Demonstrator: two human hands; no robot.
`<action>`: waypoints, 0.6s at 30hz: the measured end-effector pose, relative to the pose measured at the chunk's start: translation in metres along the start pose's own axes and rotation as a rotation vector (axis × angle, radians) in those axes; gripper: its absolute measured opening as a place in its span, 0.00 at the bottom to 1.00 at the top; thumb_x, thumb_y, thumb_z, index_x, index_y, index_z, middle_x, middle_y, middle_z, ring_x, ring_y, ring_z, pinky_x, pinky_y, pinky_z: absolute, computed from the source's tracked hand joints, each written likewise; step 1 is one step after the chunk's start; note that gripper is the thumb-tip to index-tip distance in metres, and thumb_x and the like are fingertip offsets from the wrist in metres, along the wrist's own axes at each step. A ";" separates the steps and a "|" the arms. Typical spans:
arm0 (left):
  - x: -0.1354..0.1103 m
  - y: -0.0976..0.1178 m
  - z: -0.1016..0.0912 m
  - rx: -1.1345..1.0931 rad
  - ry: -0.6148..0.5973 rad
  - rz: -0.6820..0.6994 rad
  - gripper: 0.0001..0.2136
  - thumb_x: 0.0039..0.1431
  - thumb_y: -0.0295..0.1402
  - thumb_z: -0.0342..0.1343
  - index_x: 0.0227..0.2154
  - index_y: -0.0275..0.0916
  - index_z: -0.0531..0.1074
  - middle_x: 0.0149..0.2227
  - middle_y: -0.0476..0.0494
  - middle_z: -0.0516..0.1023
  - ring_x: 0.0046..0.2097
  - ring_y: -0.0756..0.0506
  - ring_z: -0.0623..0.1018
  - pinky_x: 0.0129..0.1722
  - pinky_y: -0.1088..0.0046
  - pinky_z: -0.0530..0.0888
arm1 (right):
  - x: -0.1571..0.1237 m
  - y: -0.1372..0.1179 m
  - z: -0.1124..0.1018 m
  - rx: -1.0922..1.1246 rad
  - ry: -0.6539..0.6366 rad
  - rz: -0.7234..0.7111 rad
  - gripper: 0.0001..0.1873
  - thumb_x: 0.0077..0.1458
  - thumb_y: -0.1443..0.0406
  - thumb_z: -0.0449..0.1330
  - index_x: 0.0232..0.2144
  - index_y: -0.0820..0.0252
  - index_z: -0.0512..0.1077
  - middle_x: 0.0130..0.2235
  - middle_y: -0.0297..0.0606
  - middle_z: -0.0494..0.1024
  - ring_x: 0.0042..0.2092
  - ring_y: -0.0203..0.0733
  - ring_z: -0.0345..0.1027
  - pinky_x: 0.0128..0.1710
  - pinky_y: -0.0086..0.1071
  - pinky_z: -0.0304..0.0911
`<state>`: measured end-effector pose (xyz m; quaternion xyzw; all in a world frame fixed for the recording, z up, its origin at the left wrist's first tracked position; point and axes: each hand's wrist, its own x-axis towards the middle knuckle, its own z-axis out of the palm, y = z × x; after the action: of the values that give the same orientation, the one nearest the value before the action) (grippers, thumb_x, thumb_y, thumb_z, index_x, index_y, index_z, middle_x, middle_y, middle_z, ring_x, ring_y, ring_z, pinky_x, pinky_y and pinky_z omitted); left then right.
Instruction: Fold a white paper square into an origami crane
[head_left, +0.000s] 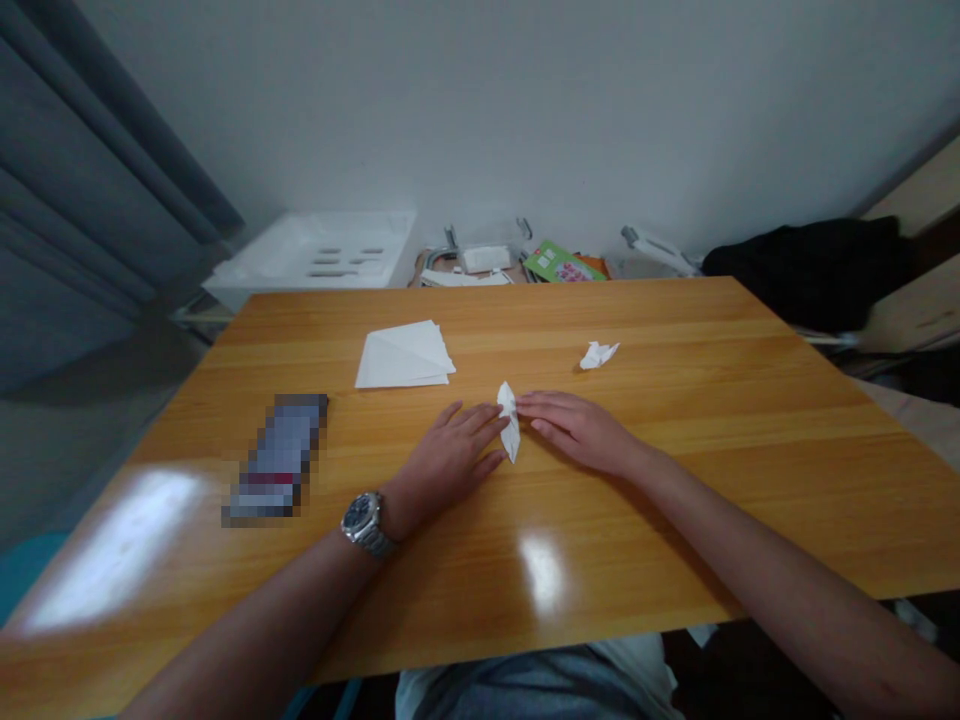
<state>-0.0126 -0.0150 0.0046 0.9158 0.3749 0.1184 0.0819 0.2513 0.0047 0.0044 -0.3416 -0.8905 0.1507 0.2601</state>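
Observation:
A narrow piece of folded white paper (pixel 509 440), pointed at both ends, lies on the wooden table between my hands. My left hand (pixel 450 455), with a metal watch (pixel 363 518) on its wrist, rests flat with fingers stretched out, and its fingertips lie on the paper's left side. From the right, the outstretched fingers of my right hand (pixel 577 428) reach the paper's other edge. Neither hand is wrapped around it. Farther back to the right sits a small crumpled-looking folded white paper piece (pixel 598 355).
Behind my left hand is a small stack of white paper sheets (pixel 405 355). A blurred-out phone-like device (pixel 277 455) lies on the left. Past the far table edge (pixel 487 290) stand a white plastic tray (pixel 330 225), a green booklet (pixel 559 262) and a dark cloth (pixel 810 265).

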 end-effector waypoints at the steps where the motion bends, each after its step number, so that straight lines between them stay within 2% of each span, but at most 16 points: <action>1: 0.000 0.000 0.000 -0.002 -0.001 0.012 0.21 0.72 0.38 0.50 0.64 0.42 0.64 0.67 0.40 0.67 0.67 0.40 0.67 0.69 0.52 0.57 | 0.002 0.003 0.002 -0.026 -0.002 -0.012 0.17 0.71 0.64 0.52 0.56 0.57 0.76 0.59 0.45 0.77 0.61 0.46 0.70 0.63 0.46 0.66; 4: 0.000 -0.002 0.000 -0.001 0.014 0.035 0.20 0.73 0.38 0.49 0.64 0.42 0.65 0.67 0.40 0.67 0.67 0.40 0.67 0.69 0.51 0.57 | 0.004 0.009 0.007 -0.087 -0.034 -0.070 0.16 0.70 0.65 0.54 0.53 0.58 0.78 0.59 0.45 0.77 0.61 0.47 0.71 0.64 0.47 0.66; 11: 0.002 -0.002 0.001 -0.008 0.076 0.017 0.19 0.73 0.40 0.49 0.60 0.39 0.69 0.62 0.39 0.73 0.63 0.40 0.71 0.67 0.54 0.61 | 0.000 0.008 0.010 -0.146 -0.027 -0.081 0.15 0.69 0.66 0.55 0.52 0.59 0.78 0.58 0.48 0.78 0.59 0.50 0.73 0.60 0.48 0.69; 18: 0.003 0.003 0.002 0.007 0.137 -0.030 0.17 0.69 0.40 0.55 0.56 0.39 0.73 0.56 0.38 0.76 0.55 0.38 0.75 0.58 0.55 0.71 | -0.001 -0.006 0.011 -0.167 -0.024 -0.072 0.14 0.69 0.64 0.55 0.49 0.60 0.78 0.48 0.49 0.79 0.49 0.50 0.73 0.49 0.45 0.72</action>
<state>-0.0077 -0.0151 0.0045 0.9001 0.3938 0.1782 0.0545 0.2426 -0.0010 -0.0023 -0.3280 -0.9148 0.0705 0.2251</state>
